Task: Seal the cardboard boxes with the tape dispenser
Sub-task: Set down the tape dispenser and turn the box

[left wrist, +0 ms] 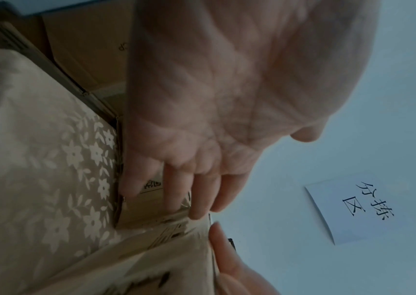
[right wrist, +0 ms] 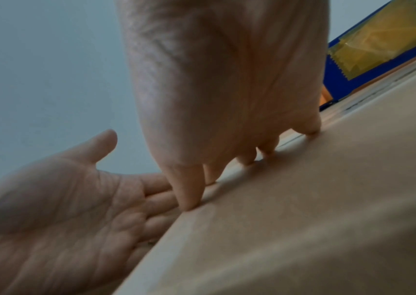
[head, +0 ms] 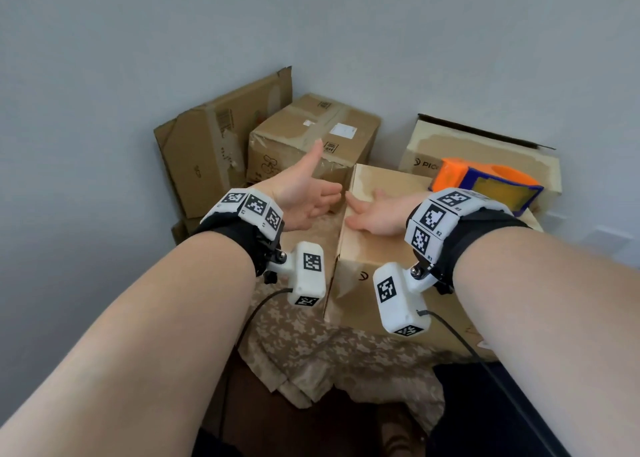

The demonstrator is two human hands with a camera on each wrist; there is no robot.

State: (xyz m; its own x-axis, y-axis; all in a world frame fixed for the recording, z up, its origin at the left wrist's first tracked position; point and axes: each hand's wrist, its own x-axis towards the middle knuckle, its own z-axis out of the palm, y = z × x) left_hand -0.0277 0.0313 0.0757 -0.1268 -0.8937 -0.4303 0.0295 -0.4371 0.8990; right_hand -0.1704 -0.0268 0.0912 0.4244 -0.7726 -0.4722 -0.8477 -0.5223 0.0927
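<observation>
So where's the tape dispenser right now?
In the head view the orange and blue tape dispenser lies untouched at the far right of the near box's top, just beyond the right hand, before the open box.

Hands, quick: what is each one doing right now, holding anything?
Left hand: open, palm against the side of the front cardboard box, holding nothing.
Right hand: open, fingers spread and pressing on the box top, holding nothing.

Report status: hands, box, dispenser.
Right hand flat on near box top, left hand open at its left edge. Tape dispenser untouched, far right of the box top. Nothing blocking.
</observation>
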